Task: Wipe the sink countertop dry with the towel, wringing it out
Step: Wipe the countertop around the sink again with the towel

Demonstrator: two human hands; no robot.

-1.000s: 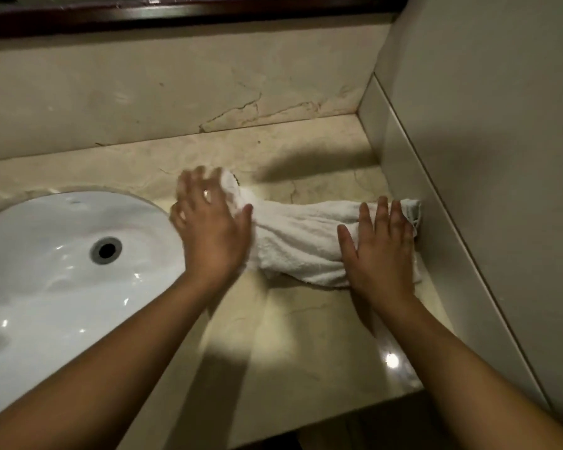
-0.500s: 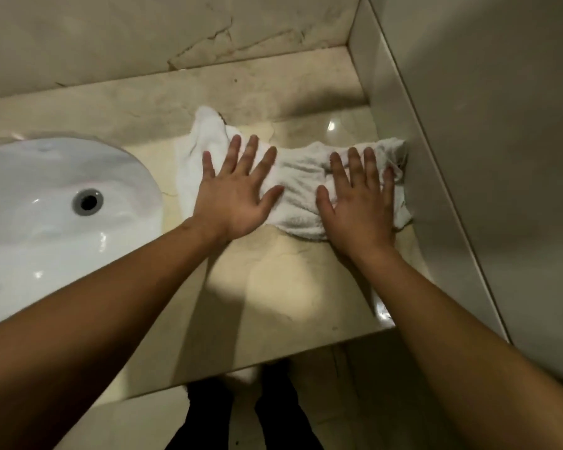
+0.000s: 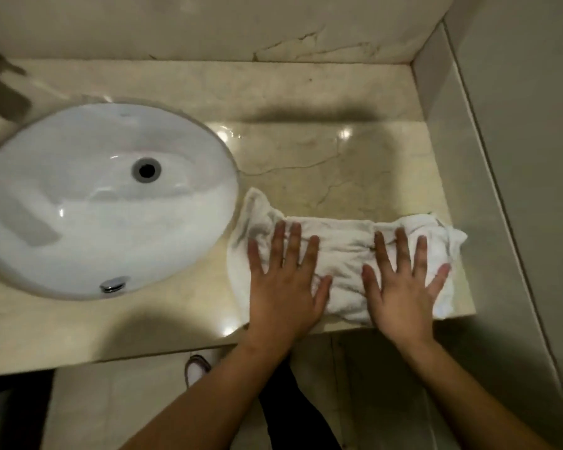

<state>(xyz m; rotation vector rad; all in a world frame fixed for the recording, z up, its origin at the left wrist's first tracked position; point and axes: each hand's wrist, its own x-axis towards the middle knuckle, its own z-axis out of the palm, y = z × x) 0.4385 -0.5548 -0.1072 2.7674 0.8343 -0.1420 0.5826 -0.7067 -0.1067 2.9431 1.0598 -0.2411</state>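
Note:
A crumpled white towel [image 3: 345, 251] lies spread along the front edge of the beige marble countertop [image 3: 322, 157], right of the sink. My left hand [image 3: 285, 287] presses flat on the towel's left part, fingers straight and spread. My right hand [image 3: 403, 287] presses flat on its right part in the same way. The towel's right end bunches up close to the side wall. Wet glints show on the stone behind the towel.
A white oval sink [image 3: 46, 203] with a drain and chrome overflow fitting fills the left. A faucet [image 3: 0, 89] shows blurred at the far left. The grey side wall [image 3: 501, 157] bounds the counter on the right. Below the counter edge are floor tiles and my foot [image 3: 197, 368].
Both hands have dragged the towel from the back of the counter toward the front edge. The view has tilted down, so the sink and floor show more.

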